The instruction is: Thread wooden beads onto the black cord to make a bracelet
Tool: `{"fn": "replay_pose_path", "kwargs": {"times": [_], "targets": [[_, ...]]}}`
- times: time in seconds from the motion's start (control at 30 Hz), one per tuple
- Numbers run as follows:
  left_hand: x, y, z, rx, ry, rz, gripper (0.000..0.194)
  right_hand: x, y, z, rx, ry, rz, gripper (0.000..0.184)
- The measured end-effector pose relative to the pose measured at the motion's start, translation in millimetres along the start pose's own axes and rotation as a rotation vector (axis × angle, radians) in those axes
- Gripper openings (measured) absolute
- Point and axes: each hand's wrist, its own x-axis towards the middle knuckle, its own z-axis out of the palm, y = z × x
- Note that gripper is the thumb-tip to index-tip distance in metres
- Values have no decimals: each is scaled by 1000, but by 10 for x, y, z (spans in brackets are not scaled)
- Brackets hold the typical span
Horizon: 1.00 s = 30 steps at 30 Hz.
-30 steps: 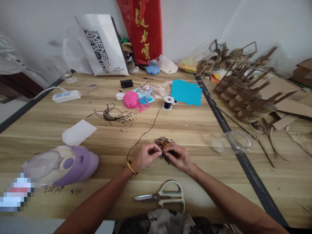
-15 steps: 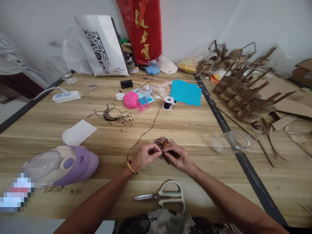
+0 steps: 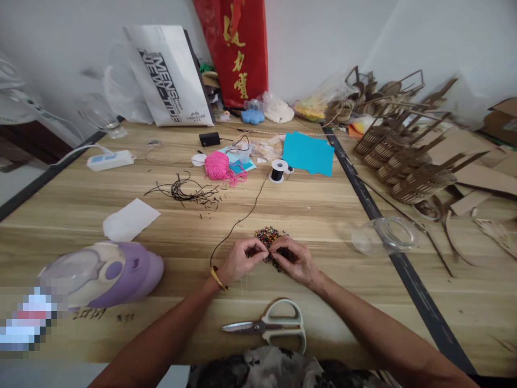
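Note:
My left hand [image 3: 242, 257] is closed, thumb and forefinger pinched at the near side of a pile of small multicoloured beads [image 3: 266, 235]. A thin black cord [image 3: 247, 214] runs from a white-flanged spool [image 3: 277, 171] to my left wrist and passes out of sight under that hand; its end appears to be in the pinch. Opposite, my right hand [image 3: 297, 260] pinches a tiny bead between thumb and forefinger, its fingertips almost touching the left ones. That hand covers part of the pile. Scissors [image 3: 266, 326] with pale handles lie in front of me, blades pointing left.
Cut black cord pieces [image 3: 189, 191] and pink yarn [image 3: 218, 165] lie beyond my hands. At left are a purple-and-white appliance [image 3: 121, 275] and white paper [image 3: 131, 220]. A clear plastic container [image 3: 383, 236] and woven baskets [image 3: 416, 180] stand to the right.
Both hands hold nearly the same place over the beads. Only tiny fingertip shifts show at the pinch; the cord, spool and scissors have not moved.

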Motion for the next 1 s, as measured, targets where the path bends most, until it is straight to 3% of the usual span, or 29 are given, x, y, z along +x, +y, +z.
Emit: {"fn": "replay_pose_path", "kwargs": {"times": [0.57, 1.0], "targets": [[-1, -11, 3, -3, -5, 6, 12, 20, 2, -12, 4, -21, -67, 6], [0, -6, 4, -5, -8, -3, 11, 5, 11, -5, 33, -20, -36, 8]]}}
